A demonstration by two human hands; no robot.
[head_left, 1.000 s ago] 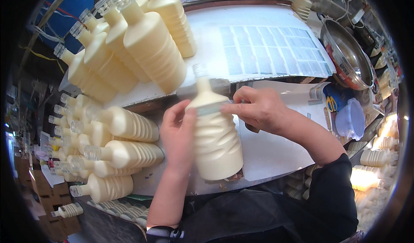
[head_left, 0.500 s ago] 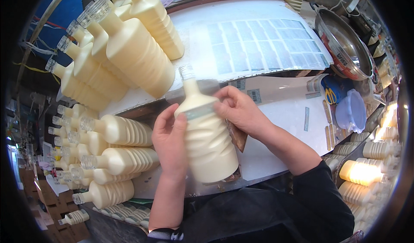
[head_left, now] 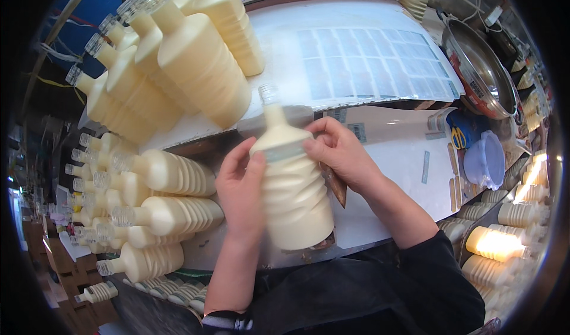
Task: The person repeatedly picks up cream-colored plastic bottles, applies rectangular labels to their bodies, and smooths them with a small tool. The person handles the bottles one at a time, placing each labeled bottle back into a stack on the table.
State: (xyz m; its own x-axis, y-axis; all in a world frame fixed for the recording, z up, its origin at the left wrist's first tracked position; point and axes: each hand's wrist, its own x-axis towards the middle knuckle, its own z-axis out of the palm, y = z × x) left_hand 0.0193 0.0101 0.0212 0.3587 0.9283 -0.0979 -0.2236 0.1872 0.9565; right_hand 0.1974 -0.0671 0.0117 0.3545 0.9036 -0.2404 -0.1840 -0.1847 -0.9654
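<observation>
A cream-coloured bottle (head_left: 298, 207) with a clear threaded neck stands in front of me, tilted slightly. Across its upper body runs a pale blue-green label strip (head_left: 282, 152). My left hand (head_left: 240, 179) is closed on the bottle's left side, thumb along the label's left end and fingers curled behind. On the other side my right hand (head_left: 345, 155) is closed at the bottle's shoulder, thumb pressing by the label's right end. Beyond, a sheet of pale blue labels (head_left: 371, 62) lies on the raised white board (head_left: 273, 44).
Several upright cream bottles (head_left: 205, 68) crowd the board's left, with more lying bottles (head_left: 178, 171) below. To the right are a metal pan (head_left: 482, 68), yellow-handled scissors (head_left: 457, 138) and a lilac tub (head_left: 484, 160). A brown pointed piece (head_left: 334, 186) sits behind the bottle.
The whole view has shifted slightly, so most things appear a little farther right. Both hands keep their hold on the bottle, thumbs still at the label.
</observation>
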